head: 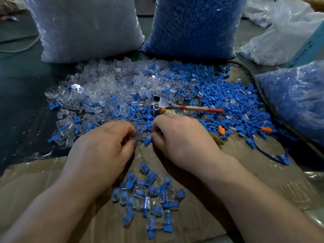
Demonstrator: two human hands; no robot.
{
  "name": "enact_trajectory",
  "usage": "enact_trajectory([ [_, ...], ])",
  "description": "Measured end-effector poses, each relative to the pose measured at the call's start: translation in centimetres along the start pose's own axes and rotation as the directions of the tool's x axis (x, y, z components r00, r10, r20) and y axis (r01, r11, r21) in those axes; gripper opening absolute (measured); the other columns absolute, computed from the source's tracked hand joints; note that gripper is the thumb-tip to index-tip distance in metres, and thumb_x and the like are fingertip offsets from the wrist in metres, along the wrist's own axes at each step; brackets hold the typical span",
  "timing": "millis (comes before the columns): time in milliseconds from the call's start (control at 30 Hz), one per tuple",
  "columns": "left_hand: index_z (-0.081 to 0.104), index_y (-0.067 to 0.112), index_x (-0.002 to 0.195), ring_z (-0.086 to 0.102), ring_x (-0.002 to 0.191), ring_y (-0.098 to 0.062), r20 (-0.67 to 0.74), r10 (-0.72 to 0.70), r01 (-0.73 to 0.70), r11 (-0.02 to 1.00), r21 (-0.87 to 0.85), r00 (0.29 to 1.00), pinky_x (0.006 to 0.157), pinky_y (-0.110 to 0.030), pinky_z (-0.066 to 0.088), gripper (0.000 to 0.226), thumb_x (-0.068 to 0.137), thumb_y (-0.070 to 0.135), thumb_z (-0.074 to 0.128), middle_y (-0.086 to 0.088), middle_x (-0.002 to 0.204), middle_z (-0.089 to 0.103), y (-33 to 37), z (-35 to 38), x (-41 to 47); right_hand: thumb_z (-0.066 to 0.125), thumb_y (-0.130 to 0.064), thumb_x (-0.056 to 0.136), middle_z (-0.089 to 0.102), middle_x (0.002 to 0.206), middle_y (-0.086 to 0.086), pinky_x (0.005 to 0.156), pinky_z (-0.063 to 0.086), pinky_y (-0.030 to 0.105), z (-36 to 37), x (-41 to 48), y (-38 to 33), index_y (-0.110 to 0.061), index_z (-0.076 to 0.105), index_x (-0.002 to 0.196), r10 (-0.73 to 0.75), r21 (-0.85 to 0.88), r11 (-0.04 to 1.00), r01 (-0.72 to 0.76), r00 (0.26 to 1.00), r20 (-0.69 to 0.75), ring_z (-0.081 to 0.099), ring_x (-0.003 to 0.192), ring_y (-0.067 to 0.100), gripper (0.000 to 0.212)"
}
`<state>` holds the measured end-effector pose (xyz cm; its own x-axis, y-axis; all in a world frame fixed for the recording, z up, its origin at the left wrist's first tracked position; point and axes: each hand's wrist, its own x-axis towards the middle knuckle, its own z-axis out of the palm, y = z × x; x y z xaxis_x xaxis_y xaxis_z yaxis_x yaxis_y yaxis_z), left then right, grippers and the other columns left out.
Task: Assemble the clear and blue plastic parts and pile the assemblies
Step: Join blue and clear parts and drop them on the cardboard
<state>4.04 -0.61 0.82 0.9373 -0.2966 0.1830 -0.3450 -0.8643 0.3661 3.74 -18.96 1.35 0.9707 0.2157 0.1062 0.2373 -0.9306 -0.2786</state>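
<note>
My left hand [103, 146] and my right hand [178, 139] meet at the centre, fingers curled. Between them sits a clear plastic part [142, 136], pinched by my left fingers. My right fingers pinch a blue plastic part [147, 142] at its right end. Beyond the hands spreads a heap of loose clear parts [105, 88] on the left and loose blue parts [219, 92] on the right. A pile of finished clear-and-blue assemblies [149, 197] lies on the cardboard [35, 186] between my forearms.
A big bag of clear parts [84, 27] and a bag of blue parts [192, 25] stand behind the heap. Another blue-filled bag [294, 95] lies at right. A red-handled metal tool [175, 106] rests on the parts. Orange pieces [267, 130] lie right.
</note>
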Motion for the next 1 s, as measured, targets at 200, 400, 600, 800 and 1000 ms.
enact_trajectory([
  [200,0.062,0.037,0.092,0.053,0.073,0.006,-0.09,-0.051,0.037,0.988,-0.148,0.995,0.06,-0.02,0.042,0.008,0.09,0.041,0.055,0.022,0.081,0.057,-0.4,0.3,-0.1,0.058,-0.033,0.096,0.062,0.071,-0.01,0.058,0.052,0.03,-0.4,-0.4,0.5,-0.032,0.059,0.088,0.161,0.441,0.89,-0.117,0.985,-0.064,0.059,0.064,0.005,0.008],
  [400,0.065,0.038,0.086,0.067,0.077,0.004,-0.131,-0.345,0.205,0.778,-0.594,0.929,0.063,-0.031,0.056,0.007,0.08,0.034,0.066,0.028,0.092,0.069,-0.2,0.3,-0.6,0.06,-0.013,0.097,0.072,0.075,0.01,0.057,0.059,0.032,-0.7,-0.5,0.3,-0.021,0.06,0.105,0.229,0.884,0.377,-0.276,0.953,0.199,0.072,0.064,0.025,0.012],
  [600,0.069,0.023,0.074,0.077,0.081,-0.018,0.046,-0.356,0.237,0.515,-0.824,0.934,0.068,-0.046,0.063,0.026,0.084,0.0,0.07,0.003,0.093,0.077,-0.6,0.4,-0.8,0.055,0.001,0.096,0.067,0.084,0.016,0.055,0.058,0.034,-1.3,-0.4,0.2,-0.004,0.054,0.114,0.114,0.929,-0.093,-0.358,0.923,0.367,0.065,0.067,0.027,0.018],
  [800,0.069,0.027,0.074,0.076,0.074,-0.025,0.083,-0.254,0.198,0.467,-0.862,0.964,0.061,-0.027,0.059,0.013,0.077,0.017,0.075,-0.001,0.096,0.077,-1.3,0.7,-0.7,0.051,0.005,0.097,0.069,0.09,0.015,0.058,0.056,0.025,-1.7,-0.6,0.4,-0.002,0.053,0.115,0.061,0.92,-0.132,-0.368,0.924,0.379,0.065,0.069,0.021,0.02],
  [1000,0.074,0.032,0.095,0.073,0.071,-0.021,0.143,-0.16,0.196,0.389,-0.9,0.977,0.06,-0.024,0.057,0.044,0.058,0.05,0.09,-0.007,0.087,0.074,-1.3,0.5,-0.6,0.054,0.003,0.095,0.07,0.088,0.013,0.061,0.059,0.029,-1.5,-0.6,0.1,-0.003,0.055,0.116,0.078,0.945,-0.077,-0.318,0.943,0.323,0.067,0.071,0.024,0.022],
])
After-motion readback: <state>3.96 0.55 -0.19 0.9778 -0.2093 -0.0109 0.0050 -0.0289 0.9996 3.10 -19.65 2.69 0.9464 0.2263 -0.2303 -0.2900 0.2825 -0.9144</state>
